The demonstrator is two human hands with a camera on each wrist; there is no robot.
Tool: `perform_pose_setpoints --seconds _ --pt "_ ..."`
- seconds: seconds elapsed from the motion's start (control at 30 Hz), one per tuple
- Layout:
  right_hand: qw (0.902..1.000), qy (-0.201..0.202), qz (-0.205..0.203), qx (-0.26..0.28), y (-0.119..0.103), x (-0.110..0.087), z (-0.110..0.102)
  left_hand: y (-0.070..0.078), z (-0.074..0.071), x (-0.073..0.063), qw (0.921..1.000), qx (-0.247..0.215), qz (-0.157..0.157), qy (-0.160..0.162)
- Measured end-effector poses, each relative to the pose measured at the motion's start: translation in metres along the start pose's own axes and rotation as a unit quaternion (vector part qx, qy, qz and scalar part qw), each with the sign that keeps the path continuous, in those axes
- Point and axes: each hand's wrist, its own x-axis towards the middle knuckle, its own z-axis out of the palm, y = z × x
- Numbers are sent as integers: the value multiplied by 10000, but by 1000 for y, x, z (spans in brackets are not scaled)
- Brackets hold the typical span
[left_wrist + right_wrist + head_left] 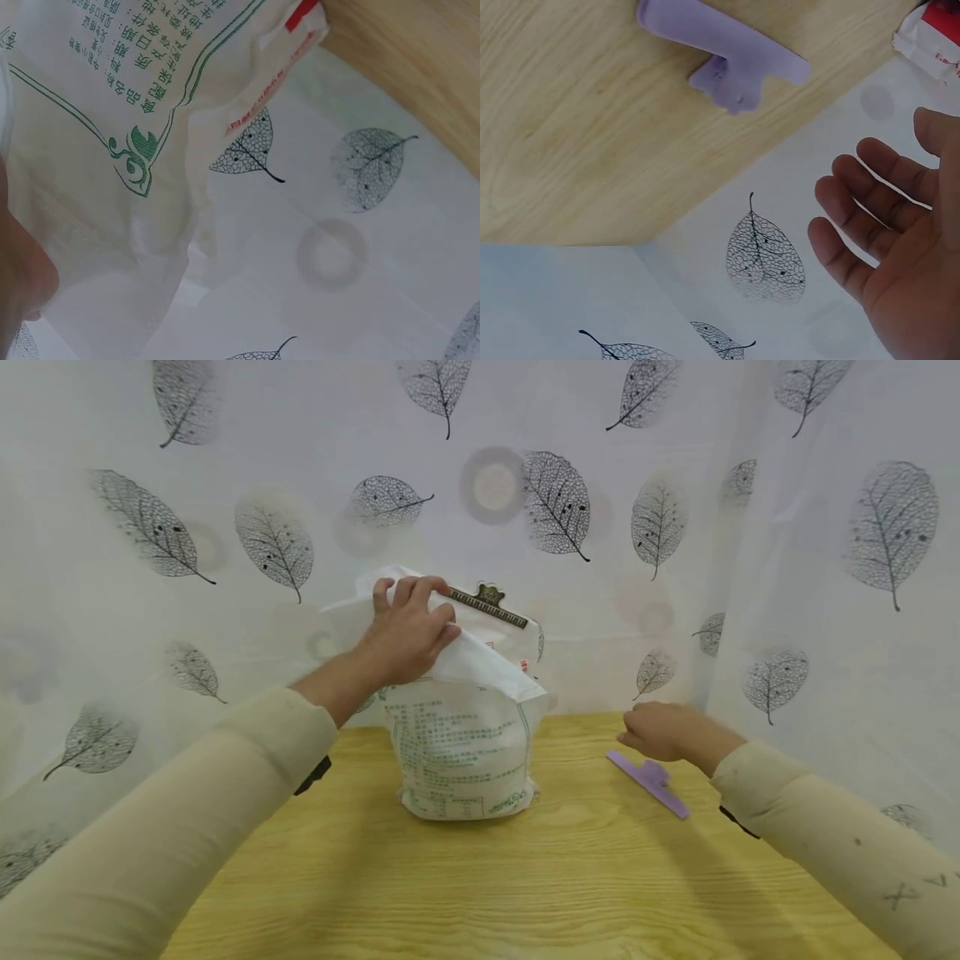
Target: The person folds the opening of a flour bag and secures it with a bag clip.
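A white plastic bag [465, 752] with green print stands upright on the table, its loose top folded over at a slant. My left hand [408, 631] grips that top, fingers bent over the edge; in the left wrist view only part of the hand [22, 270] shows beside the printed plastic. Just right of those fingers, a dark bronze clip [487, 604] lies along a white edge with red marks under it. My right hand [667, 731] hovers above a purple sealing clip [648, 783] and holds nothing. The right wrist view shows its fingers [847, 202] loosely bent and apart from the purple clip.
The wooden table [480, 893] runs back to a pale curtain [322, 435] with dark leaf prints, which hangs behind and along both sides. A white and red corner of packaging [934, 49] shows at the upper right of the right wrist view.
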Motion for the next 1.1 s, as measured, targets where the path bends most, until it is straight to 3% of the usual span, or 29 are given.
perform_pose_setpoints --seconds 0.17,0.3,0.67,0.8,0.97,1.1 --pt "9974 -608 339 185 5 -10 20 1 0 -1 9999 87 -13 -74" --pt "9963 -675 451 265 9 -17 37 1 0 -1 9999 139 -3 -56" --pt "9970 -392 574 330 18 -22 57 0 -1 0 9995 296 37 -85" --pt "9967 -266 477 606 21 -18 60 0 0 0 9995 281 58 -91" --pt "9961 194 15 858 21 -11 54 0 0 0 9996 277 62 -61" --pt "9910 455 22 1259 15 -6 41 0 1 0 9996 287 66 -3"
